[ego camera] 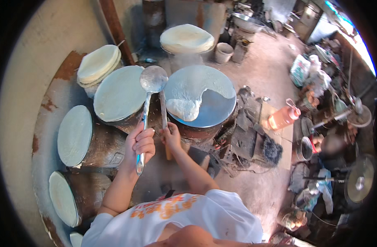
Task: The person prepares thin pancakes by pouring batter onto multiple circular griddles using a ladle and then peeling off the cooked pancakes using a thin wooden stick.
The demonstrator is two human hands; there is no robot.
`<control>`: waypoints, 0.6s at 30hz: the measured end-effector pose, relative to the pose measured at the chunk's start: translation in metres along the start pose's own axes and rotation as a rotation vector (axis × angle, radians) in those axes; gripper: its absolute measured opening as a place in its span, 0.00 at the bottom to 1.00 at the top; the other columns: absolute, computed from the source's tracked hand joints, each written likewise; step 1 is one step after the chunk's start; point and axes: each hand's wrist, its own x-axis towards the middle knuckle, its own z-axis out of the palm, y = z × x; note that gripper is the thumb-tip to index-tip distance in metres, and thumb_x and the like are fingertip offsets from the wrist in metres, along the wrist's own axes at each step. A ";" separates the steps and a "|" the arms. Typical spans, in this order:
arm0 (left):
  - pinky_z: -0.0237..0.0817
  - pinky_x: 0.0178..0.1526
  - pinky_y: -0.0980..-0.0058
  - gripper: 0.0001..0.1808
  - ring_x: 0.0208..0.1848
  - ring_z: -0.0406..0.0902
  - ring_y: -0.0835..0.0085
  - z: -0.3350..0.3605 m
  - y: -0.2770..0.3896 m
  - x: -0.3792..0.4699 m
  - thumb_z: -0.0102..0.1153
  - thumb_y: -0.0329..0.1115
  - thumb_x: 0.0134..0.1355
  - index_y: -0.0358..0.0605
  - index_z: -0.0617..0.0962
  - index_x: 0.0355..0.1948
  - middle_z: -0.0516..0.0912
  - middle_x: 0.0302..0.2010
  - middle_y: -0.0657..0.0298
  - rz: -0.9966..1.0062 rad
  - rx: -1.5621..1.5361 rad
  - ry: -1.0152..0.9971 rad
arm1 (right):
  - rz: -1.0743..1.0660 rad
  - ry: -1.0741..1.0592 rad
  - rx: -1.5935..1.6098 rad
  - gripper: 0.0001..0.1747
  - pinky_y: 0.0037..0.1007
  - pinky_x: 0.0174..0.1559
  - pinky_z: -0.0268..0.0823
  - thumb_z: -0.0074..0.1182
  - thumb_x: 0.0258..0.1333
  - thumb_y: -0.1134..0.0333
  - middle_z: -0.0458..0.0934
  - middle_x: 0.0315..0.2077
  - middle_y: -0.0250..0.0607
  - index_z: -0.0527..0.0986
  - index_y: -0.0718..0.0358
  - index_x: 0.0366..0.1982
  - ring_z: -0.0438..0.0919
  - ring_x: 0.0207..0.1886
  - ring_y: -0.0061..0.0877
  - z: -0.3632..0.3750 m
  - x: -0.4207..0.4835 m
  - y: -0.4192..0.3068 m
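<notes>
My left hand (142, 142) grips a long-handled metal ladle (153, 79), its bowl raised and coated with pale batter. In my right hand (172, 136) is a long flat-bladed spatula (163, 108) with a wooden handle, its blade tip behind the ladle's bowl. Just beyond my hands lies a round griddle (217, 112) on a drum-like stove. White batter (204, 74) covers its far and left part, with a thick lump (184, 109) near the front left. The griddle's front right surface is bare. Steam rises over it.
Round flatbreads lie on drum tops at left (120, 94), (75, 136), (63, 199). Stacked flatbreads stand behind, at far left (99, 63) and at the back (187, 38). At right are a pink bottle (284, 117), a dark brush-like bundle (272, 151) and cluttered bags (310, 72).
</notes>
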 end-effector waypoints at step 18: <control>0.53 0.11 0.83 0.13 0.09 0.57 0.83 -0.006 0.022 -0.085 0.34 0.39 0.73 0.45 0.71 0.42 0.59 0.17 0.70 -0.054 0.237 -0.140 | -0.196 0.515 -0.238 0.14 0.20 0.13 0.56 0.46 0.65 0.65 0.69 0.21 0.29 0.69 0.56 0.51 0.62 0.13 0.14 -0.029 -0.070 -0.009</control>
